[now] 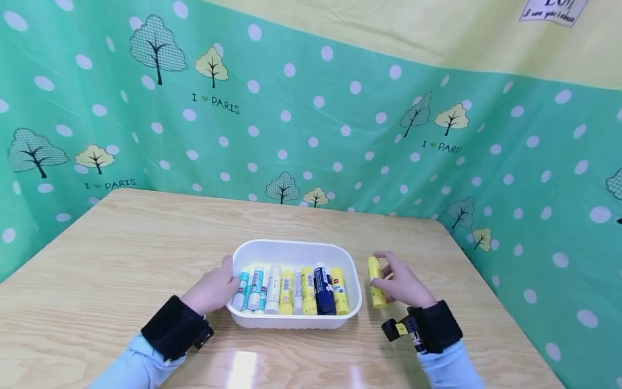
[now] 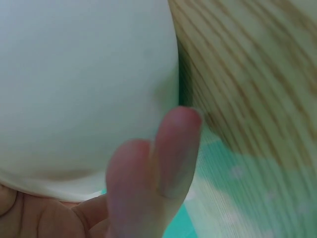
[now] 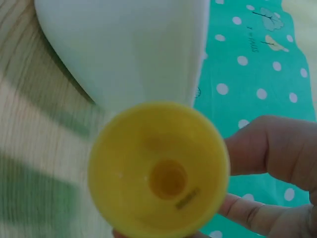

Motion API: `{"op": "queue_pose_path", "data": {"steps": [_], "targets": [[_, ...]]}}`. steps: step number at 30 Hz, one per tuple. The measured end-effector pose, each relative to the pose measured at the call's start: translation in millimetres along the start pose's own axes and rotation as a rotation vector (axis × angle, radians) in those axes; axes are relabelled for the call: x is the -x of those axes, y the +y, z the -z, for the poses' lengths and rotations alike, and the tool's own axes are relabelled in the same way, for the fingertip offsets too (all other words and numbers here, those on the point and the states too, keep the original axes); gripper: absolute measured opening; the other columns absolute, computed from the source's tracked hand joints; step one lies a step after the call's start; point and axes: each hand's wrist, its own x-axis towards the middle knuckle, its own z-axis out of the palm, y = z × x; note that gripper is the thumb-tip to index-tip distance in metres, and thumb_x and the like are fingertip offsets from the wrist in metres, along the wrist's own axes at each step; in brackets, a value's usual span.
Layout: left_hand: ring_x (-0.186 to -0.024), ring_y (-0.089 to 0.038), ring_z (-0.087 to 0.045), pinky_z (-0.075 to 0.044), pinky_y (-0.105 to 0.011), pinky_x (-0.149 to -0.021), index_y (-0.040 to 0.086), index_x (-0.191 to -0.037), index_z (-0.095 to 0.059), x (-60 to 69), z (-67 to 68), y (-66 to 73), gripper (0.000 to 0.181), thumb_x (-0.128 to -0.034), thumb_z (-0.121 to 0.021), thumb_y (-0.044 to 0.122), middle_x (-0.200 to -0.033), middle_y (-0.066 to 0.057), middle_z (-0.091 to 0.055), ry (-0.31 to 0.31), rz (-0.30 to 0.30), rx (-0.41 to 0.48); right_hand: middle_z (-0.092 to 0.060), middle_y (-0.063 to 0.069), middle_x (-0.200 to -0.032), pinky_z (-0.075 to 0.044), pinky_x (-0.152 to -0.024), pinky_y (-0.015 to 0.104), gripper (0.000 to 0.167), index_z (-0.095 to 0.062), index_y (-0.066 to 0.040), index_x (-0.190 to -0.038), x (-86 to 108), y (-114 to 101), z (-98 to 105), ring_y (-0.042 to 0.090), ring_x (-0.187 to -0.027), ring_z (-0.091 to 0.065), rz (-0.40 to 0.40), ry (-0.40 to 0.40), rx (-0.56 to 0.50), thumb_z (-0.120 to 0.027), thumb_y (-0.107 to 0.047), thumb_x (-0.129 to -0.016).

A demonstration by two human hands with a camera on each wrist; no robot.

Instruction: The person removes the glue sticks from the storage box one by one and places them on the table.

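Note:
A white plastic basket [image 1: 291, 322] sits on the table, holding a row of glue sticks in yellow, white, teal and dark blue. My left hand [image 1: 212, 288] grips the basket's left end; in the left wrist view its fingers [image 2: 176, 148] lie against the white outer wall. To the right of the basket, my right hand [image 1: 402, 280] holds a yellow glue stick [image 1: 376, 283] between thumb and fingers. The right wrist view shows the round hollow end of that yellow glue stick [image 3: 124, 198] close up, with the basket wall [image 3: 124, 49] behind it.
The wooden table [image 1: 146, 243] extends around the basket on all sides. A green dotted curtain [image 1: 291, 135] with printed trees hangs behind the table and along its right side. Dark bands [image 1: 176, 328] wrap both wrists.

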Motion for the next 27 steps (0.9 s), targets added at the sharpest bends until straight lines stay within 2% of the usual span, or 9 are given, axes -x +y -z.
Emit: {"op": "queue_pose_path", "data": {"steps": [6, 12, 27], "targets": [[-0.051, -0.017, -0.046, -0.037, -0.027, -0.047, -0.012, -0.12, -0.017, -1.1, 2.3, -1.2, 0.045, -0.0863, -0.035, 0.011, -0.076, -0.016, -0.05, -0.027, 0.027, 0.026, -0.046, 0.016, -0.091, -0.048, -0.05, 0.028, 0.06, -0.031, -0.011, -0.128, -10.1, 1.4, -10.0, 0.018, -0.061, -0.051, -0.025, -0.01, 0.015, -0.056, -0.01, -0.075], [-0.051, -0.017, -0.046, -0.037, -0.027, -0.046, -0.012, -0.119, -0.018, -2.8, 2.4, -3.2, 0.043, -0.0856, -0.035, 0.011, -0.076, -0.017, -0.05, -0.018, 0.023, 0.012, -0.047, 0.014, -0.087, -0.048, -0.049, 0.028, 0.06, -0.033, -0.011, -0.129, -19.4, 6.5, -22.0, 0.017, -0.06, -0.051, -0.047, -0.009, 0.039, -0.057, -0.009, -0.074], [-0.055, -0.016, -0.049, -0.037, -0.026, -0.048, -0.011, -0.123, -0.015, -3.0, -2.2, -3.1, 0.048, -0.0871, -0.035, 0.012, -0.081, -0.018, -0.052, -0.048, 0.036, -0.01, -0.051, 0.013, -0.084, -0.046, -0.045, 0.026, 0.057, -0.037, -0.01, -0.128, -21.1, 14.9, -39.9, 0.016, -0.056, -0.052, -0.092, 0.002, 0.121, -0.058, -0.01, -0.075]]}}
